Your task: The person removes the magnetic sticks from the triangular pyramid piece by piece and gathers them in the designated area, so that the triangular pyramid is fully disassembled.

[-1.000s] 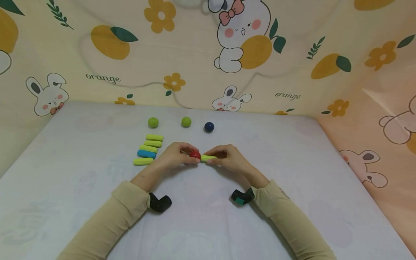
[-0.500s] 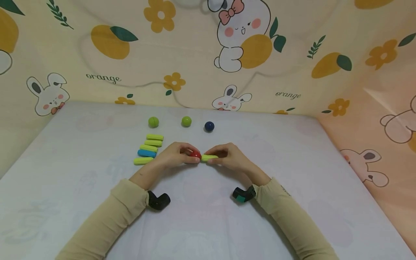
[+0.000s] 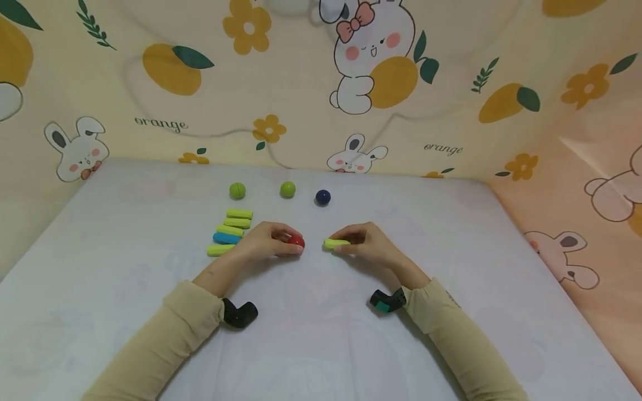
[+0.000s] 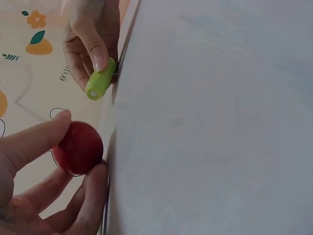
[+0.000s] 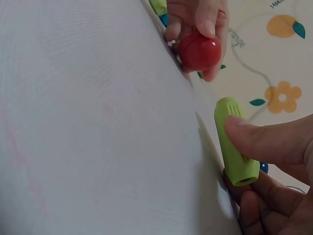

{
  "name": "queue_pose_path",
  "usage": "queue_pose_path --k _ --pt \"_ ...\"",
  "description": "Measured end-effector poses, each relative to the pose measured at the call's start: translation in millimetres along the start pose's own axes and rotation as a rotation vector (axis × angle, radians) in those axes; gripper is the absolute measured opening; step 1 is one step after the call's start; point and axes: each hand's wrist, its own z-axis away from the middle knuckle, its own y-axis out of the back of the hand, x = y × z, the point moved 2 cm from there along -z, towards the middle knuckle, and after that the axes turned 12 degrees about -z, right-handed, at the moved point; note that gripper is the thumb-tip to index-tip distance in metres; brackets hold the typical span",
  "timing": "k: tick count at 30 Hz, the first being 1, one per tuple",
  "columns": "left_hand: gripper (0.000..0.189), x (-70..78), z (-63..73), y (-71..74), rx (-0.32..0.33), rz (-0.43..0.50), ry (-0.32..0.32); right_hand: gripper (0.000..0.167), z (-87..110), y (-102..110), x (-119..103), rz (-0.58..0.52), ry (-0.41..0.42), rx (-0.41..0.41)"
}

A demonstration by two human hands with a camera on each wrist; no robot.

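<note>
Between thumb and fingers, my left hand (image 3: 264, 241) pinches a glossy red ball (image 3: 296, 241) close over the table. Opposite it, my right hand (image 3: 370, 244) holds a short yellow-green ribbed rod (image 3: 334, 244) by its sides, one end pointing at the ball. A gap separates the two. The left wrist view shows a small pale dot in the near end of the rod (image 4: 100, 83). Seen from the right wrist, the ball (image 5: 200, 51) has a seam line, and the rod's other end has a dark hole.
Left of my left hand lies a column of several yellow-green rods (image 3: 237, 223) with one blue rod (image 3: 227, 238). Farther back sit two green balls (image 3: 238, 190) and a dark blue ball (image 3: 323, 197). A printed cloth (image 3: 301, 83) rises behind the white table.
The red ball and the rod's end were together earlier; now they are apart. My left hand has drawn the ball left, and my right hand has drawn the rod right.
</note>
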Motion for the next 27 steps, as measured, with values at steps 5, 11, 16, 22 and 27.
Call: queue_pose_path --k 5,11,16,22,27 --pt "0.038 3.7 -5.6 -1.4 0.049 0.001 0.056 0.026 0.8 0 1 -0.001 0.0 0.003" --pt "0.041 11.9 -13.1 1.4 0.105 0.041 0.114 0.025 -0.1 0 1 -0.008 0.014 0.002" --pt "0.042 17.2 -17.6 3.3 0.138 0.063 0.126 0.026 0.0 1 1 -0.015 0.011 -0.002" --pt "0.041 20.1 -26.0 3.6 0.179 0.119 0.144 0.026 1.1 0 -1 -0.017 0.008 0.001" --pt "0.041 21.0 -34.9 3.1 0.222 0.136 0.17 0.026 2.2 -1 -3 -0.017 0.007 0.005"
